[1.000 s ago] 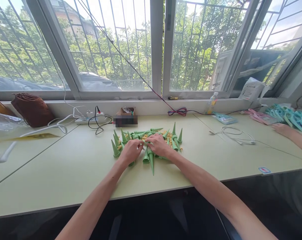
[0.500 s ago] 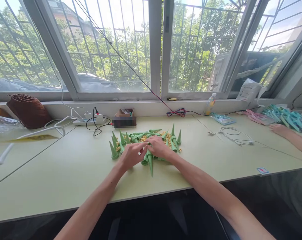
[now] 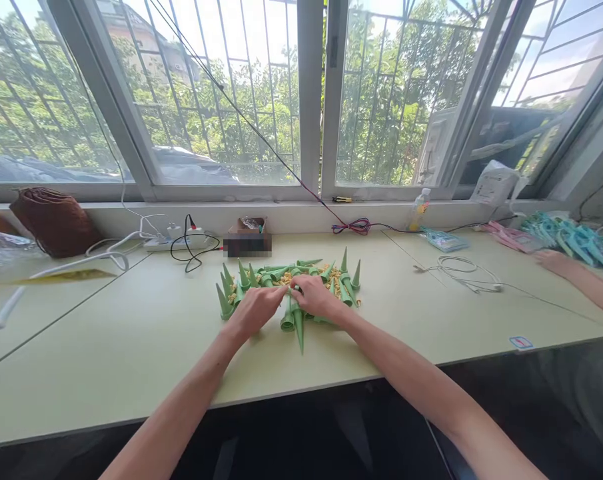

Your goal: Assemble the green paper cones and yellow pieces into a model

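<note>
A heap of green pointed plastic cones (image 3: 299, 330) and small yellowish pieces (image 3: 335, 275) lies on the pale table before me. Over its near side my left hand (image 3: 262, 305) and my right hand (image 3: 311, 293) come together, fingertips almost touching. Both hands have their fingers bent and pinched; whatever sits between them is hidden or too small to name. Just beneath the fingers, one cone points toward me beside an open-ended green piece (image 3: 287, 324). Several cones stand upright at the left and right ends of the heap.
Behind the heap stands a small box (image 3: 248, 237), with a power strip (image 3: 176, 241) and cables to its left. A coiled white cable (image 3: 464, 272) and a bottle (image 3: 419, 209) are to the right. Another person's hand (image 3: 556, 261) rests by turquoise items (image 3: 581, 240) at far right.
My left hand has turned slightly and drawn its fingers closer together, a little to the left. My right hand stays nearly in place, with its fingers curled more. The cones look unmoved.
</note>
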Tool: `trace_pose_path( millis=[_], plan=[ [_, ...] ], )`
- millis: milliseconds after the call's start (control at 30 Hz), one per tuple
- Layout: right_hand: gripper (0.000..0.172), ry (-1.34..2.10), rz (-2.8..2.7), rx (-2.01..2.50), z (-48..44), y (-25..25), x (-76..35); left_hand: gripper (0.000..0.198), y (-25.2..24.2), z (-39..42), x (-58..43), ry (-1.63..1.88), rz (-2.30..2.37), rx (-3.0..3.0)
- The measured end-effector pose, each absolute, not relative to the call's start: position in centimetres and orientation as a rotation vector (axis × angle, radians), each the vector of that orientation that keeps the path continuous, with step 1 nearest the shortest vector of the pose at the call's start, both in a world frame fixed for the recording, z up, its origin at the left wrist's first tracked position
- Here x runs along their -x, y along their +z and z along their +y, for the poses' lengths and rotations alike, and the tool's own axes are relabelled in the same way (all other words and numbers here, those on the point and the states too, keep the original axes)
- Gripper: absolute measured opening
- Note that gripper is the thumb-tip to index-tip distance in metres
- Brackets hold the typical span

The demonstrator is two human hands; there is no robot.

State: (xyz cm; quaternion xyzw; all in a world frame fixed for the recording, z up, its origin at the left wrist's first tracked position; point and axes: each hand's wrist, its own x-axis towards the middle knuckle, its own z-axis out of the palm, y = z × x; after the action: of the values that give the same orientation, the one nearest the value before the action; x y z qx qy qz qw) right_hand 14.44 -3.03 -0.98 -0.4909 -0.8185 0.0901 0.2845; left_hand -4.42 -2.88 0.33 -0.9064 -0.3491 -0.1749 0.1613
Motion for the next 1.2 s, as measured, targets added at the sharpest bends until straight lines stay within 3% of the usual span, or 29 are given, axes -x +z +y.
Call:
trace_pose_path(
  millis=[400, 833, 1200],
  plan=[
    [0.007, 0.296, -2.163, 1.308, -2.9, -0.8, -14.5, 0.030, 0.4, -1.5, 5.8, -0.585, -1.063, 2.533],
    [0.014, 0.374, -1.995, 1.248, -2.0, -1.5, -14.4, 0.021, 1.6, -2.0, 0.0, -1.350, -1.404, 2.661],
    [0.010, 0.177, -1.619, 1.084, -2.4, -0.9, -14.7, 0.046, -0.6, -1.0, -0.6, -1.598, -1.435, 2.515]
  ],
)
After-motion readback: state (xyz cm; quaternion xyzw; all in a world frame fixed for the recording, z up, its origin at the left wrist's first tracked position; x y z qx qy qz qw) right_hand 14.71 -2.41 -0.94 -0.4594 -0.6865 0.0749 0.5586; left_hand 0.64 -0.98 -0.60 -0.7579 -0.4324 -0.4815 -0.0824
